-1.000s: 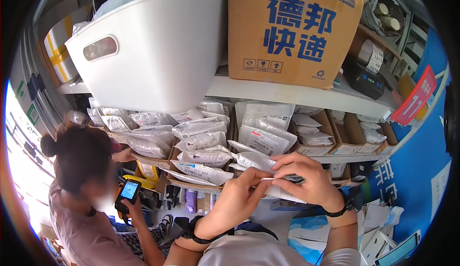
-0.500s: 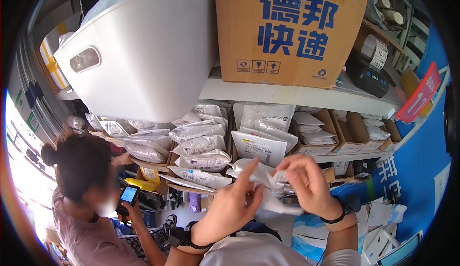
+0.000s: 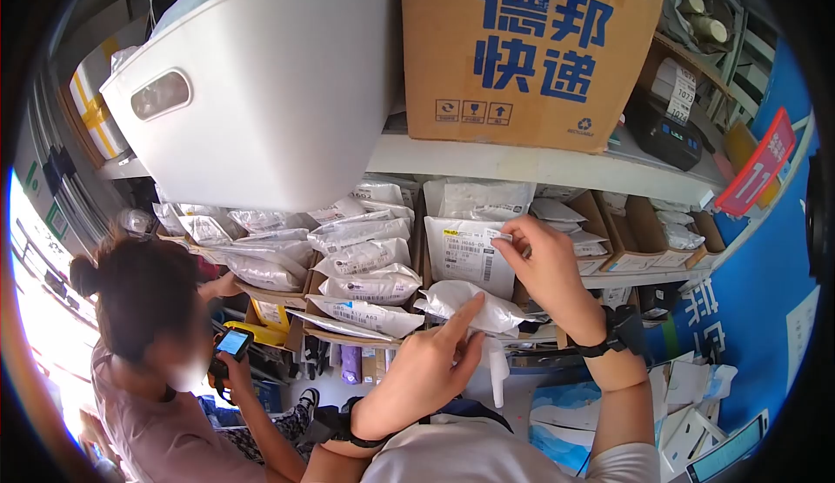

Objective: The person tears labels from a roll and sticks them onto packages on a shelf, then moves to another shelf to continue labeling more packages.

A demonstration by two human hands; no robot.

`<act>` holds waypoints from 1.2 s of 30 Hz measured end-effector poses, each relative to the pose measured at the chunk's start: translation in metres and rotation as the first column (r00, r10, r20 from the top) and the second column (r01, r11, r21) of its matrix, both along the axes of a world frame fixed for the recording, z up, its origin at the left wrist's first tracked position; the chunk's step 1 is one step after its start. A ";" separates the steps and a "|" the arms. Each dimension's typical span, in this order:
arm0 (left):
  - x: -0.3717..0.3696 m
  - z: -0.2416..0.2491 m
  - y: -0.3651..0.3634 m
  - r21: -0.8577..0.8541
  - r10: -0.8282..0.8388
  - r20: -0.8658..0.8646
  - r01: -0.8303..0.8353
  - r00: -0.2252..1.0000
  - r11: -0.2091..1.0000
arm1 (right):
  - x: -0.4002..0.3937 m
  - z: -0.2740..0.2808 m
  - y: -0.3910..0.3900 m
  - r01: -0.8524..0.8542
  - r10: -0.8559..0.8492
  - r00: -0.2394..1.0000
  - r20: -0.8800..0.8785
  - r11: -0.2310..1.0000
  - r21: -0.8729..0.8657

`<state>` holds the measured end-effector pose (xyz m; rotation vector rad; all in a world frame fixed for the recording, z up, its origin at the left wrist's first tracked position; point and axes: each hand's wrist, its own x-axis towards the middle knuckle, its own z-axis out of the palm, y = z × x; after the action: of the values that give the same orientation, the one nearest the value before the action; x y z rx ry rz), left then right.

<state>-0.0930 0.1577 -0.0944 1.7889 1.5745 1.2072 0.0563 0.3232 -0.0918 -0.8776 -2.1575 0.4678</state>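
Observation:
Fingertips of my right hand [image 3: 544, 261] are pinched on a small white label [image 3: 499, 238], at the upper right corner of an upright white parcel bag [image 3: 474, 257] with a printed shipping label. Lower down, my left hand [image 3: 430, 366] has its index finger stretched over a smaller white parcel bag [image 3: 478, 302]. A narrow white paper strip [image 3: 497, 374] hangs by its thumb and appears held there; the exact grip is partly hidden. Both bags are at the front of a cardboard box on the shelf.
Rows of white parcel bags [image 3: 361, 257] fill cardboard boxes. Above are a white plastic bin [image 3: 261, 92], a large carton [image 3: 522, 126] and a label printer [image 3: 665, 131]. At left, a person [image 3: 156, 379] holds a handheld scanner [image 3: 230, 348]. A red sign [image 3: 757, 161] juts out right.
My right hand has moved away from my left, up to the upright parcel bag, with the small label. The white strip now hangs down by my left hand. The view has shifted slightly.

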 end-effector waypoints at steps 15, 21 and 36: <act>-0.007 0.010 -0.007 -0.053 -0.060 0.625 0.119 0.778 0.991 | 0.026 0.022 -0.027 -0.302 0.292 0.951 0.099 0.947 0.109; 0.001 0.017 0.003 -0.060 -0.052 0.384 0.082 0.922 0.995 | 0.037 0.028 -0.056 -0.499 0.486 0.864 -0.129 0.861 -0.100; 0.009 0.011 0.002 -0.022 0.106 0.202 -0.103 0.974 0.994 | 0.026 0.010 -0.036 -0.283 -0.016 0.842 -0.538 0.837 -0.468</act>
<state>-0.0837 0.1596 -0.0834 1.5375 1.5687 1.3800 0.0823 0.2873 -0.0822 -0.7556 -1.5910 1.2783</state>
